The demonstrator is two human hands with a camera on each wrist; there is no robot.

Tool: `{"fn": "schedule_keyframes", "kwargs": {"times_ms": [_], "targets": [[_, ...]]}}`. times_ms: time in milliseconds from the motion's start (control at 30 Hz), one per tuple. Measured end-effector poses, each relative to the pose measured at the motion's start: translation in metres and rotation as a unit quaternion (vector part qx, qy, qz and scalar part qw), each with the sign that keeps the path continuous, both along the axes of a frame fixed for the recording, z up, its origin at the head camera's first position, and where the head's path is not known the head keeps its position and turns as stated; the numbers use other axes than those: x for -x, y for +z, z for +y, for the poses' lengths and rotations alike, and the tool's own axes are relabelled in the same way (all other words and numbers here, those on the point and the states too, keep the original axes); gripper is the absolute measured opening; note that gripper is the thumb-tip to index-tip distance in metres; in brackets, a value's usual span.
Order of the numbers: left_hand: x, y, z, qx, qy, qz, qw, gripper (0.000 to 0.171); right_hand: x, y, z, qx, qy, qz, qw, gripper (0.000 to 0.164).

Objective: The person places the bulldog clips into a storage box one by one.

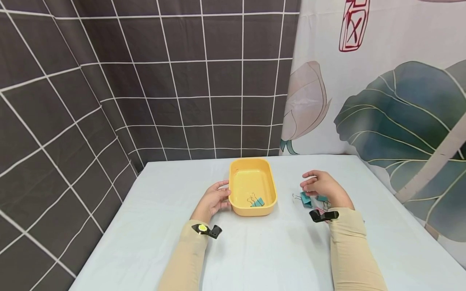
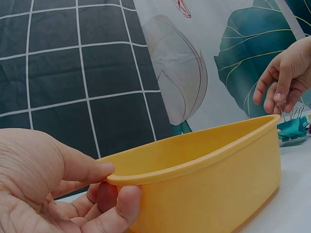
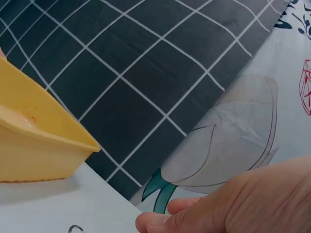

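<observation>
A yellow plastic box [image 1: 253,211] sits on the table, held at its left side by my left hand [image 1: 214,199]. In the left wrist view, the thumb [image 2: 90,167] lies over the rim and the fingers curl beneath it. One teal binder clip [image 1: 258,202] lies inside the box near its front end. To the right, my right hand [image 1: 327,189] hovers low over a small group of clips, with loosely bent fingers. A teal binder clip [image 1: 306,200] shows just under those fingertips, its wire handles upward in the left wrist view. The hand and wrist partly hide the other clips.
Another teal clip [image 1: 322,198] and a reddish piece [image 1: 320,210] lie beside the right wrist. The white table [image 1: 251,250] meets a dark gridded cloth [image 1: 185,81] at the back and left. A printed leaf curtain [image 1: 400,113] hangs at the back right.
</observation>
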State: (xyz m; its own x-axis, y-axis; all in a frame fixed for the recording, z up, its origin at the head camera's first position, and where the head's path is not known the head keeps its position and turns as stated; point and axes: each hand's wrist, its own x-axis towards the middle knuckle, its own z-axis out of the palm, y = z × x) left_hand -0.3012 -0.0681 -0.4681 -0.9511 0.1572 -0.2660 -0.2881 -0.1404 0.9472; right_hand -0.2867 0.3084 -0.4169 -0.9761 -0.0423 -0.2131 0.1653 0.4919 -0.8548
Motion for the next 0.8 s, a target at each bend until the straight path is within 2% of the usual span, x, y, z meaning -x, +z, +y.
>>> {"fn": "schedule_keyframes", "kwargs": {"times_ms": [400,633,800], "targets": [[-0.001,0.002,0.0,0.0,-0.003,0.0,1.0,0.05,0.003,0.003,-0.007,0.009,-0.033,0.022,0.999,0.047],[-0.001,0.001,0.0,0.0,-0.002,-0.003,1.0,0.051,0.003,0.007,-0.016,-0.001,-0.033,0.05,0.998,0.045],[0.0,-0.001,0.0,-0.001,0.0,-0.004,1.0,0.051,0.001,0.012,-0.024,0.016,-0.035,0.071,0.997,0.041]]}}
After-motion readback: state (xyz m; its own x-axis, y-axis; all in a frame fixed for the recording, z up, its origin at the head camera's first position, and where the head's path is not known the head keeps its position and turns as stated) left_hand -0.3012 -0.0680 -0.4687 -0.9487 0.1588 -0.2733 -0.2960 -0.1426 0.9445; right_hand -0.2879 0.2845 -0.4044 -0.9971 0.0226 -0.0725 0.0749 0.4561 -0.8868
